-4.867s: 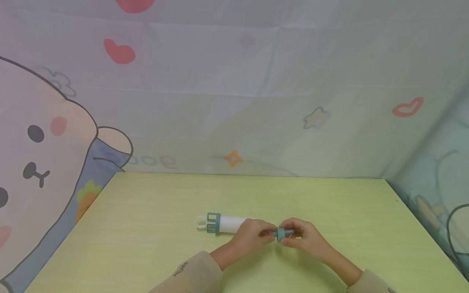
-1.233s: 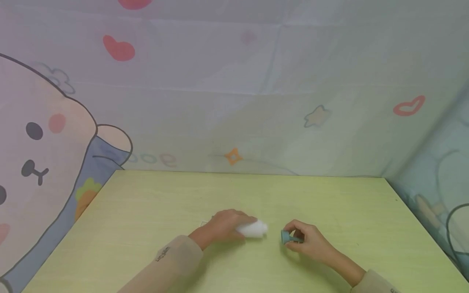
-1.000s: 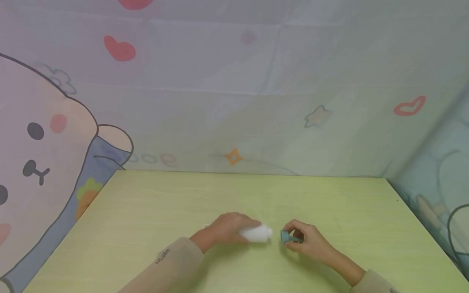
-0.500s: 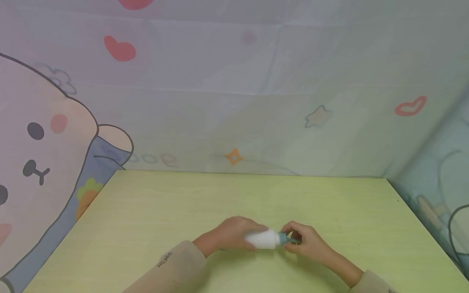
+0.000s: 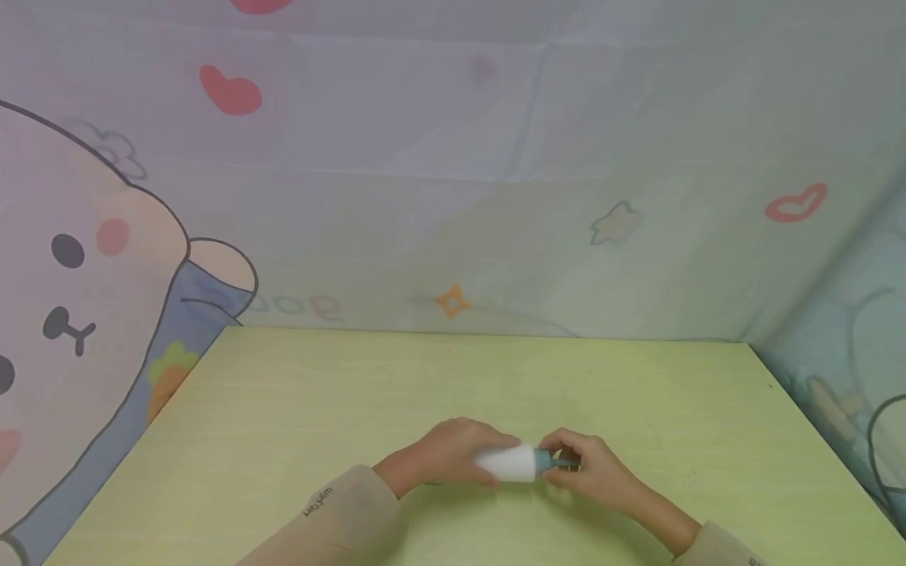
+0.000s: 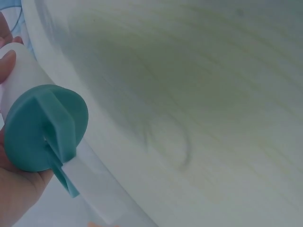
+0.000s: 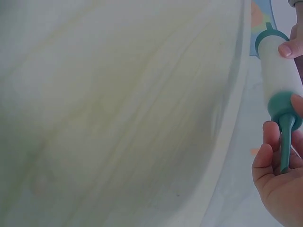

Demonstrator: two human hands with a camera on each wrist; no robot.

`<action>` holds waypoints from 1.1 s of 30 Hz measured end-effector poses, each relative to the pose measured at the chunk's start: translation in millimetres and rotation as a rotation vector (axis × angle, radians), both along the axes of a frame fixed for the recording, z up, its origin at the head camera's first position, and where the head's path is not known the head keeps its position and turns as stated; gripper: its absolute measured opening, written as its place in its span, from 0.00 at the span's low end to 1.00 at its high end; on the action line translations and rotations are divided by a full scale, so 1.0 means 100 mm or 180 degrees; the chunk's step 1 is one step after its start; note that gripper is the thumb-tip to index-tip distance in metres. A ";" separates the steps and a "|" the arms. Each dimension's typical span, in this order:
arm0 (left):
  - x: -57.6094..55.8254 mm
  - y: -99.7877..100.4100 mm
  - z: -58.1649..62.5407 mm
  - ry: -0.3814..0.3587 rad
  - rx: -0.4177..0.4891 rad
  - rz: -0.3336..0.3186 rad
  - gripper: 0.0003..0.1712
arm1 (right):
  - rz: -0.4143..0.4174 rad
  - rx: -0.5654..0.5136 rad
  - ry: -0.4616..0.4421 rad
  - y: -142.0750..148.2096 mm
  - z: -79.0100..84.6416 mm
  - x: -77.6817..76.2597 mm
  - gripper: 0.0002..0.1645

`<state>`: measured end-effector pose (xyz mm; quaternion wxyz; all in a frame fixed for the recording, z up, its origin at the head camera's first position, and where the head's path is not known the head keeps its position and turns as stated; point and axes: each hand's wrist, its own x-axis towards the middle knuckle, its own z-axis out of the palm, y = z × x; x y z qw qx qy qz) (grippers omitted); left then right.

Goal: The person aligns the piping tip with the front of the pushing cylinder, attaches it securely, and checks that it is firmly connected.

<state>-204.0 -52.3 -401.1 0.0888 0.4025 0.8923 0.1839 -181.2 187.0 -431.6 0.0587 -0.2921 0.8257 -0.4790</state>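
Note:
My left hand (image 5: 453,450) grips the white barrel (image 5: 515,464) of a large plastic syringe from above, just over the table. Its teal rear flange (image 6: 28,137) with a handle frame faces the left wrist camera, and a white plunger strip (image 6: 102,191) sticks out behind. At the barrel's front end, my right hand (image 5: 594,465) pinches the teal nozzle cap (image 5: 543,461) between thumb and fingers. Cap and barrel touch in line; in the right wrist view the thin nozzle stem (image 7: 285,146) points toward the right palm. Whether the threads engage is hidden.
The pale yellow-green table (image 5: 318,385) ends at a printed cloth backdrop (image 5: 396,141) behind. Another cloth (image 5: 863,338) hangs on the right, with a dark cable loop (image 5: 872,448) beside the table's right edge.
Earlier the barrel lay on the table while both hands held the nozzle cap. My left hand then took the barrel and brought it right, against the cap in my right hand.

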 end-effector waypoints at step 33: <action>0.05 -0.04 0.01 0.0431 0.0164 -0.0097 0.30 | -0.0122 0.0243 0.0799 0.01 0.05 0.05 0.15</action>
